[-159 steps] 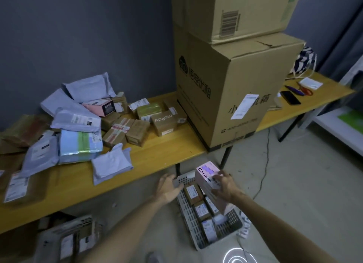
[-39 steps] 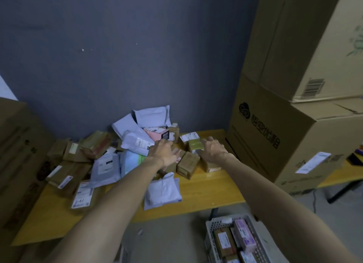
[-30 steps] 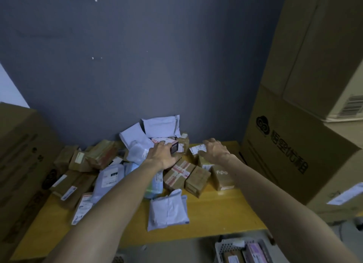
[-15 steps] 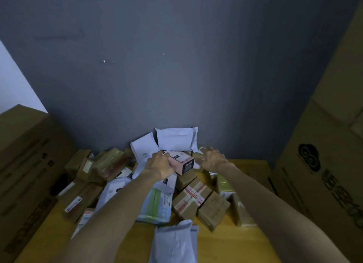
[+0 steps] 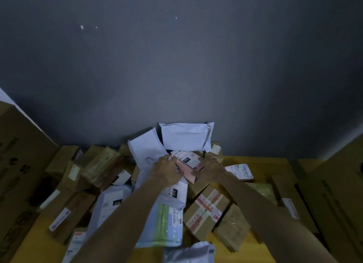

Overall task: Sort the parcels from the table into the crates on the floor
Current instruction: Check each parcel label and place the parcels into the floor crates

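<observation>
A small pink box (image 5: 186,163) with a black label lies on top of the parcel pile at the back of the yellow table (image 5: 265,164). My left hand (image 5: 167,170) grips its left side and my right hand (image 5: 211,168) grips its right side. Around it lie white mailer bags (image 5: 184,137), a green and blue bag (image 5: 167,223) and brown taped boxes (image 5: 206,209). The crates on the floor are out of view.
A grey wall (image 5: 176,66) rises right behind the pile. A large cardboard box (image 5: 19,154) stands at the left, another large cardboard box (image 5: 341,184) at the right. More brown parcels (image 5: 102,164) crowd the left side of the table.
Both hands have closed in on the pink box: the right hand has come over to its right side, while the left holds the other side. The view has moved closer to the pile.
</observation>
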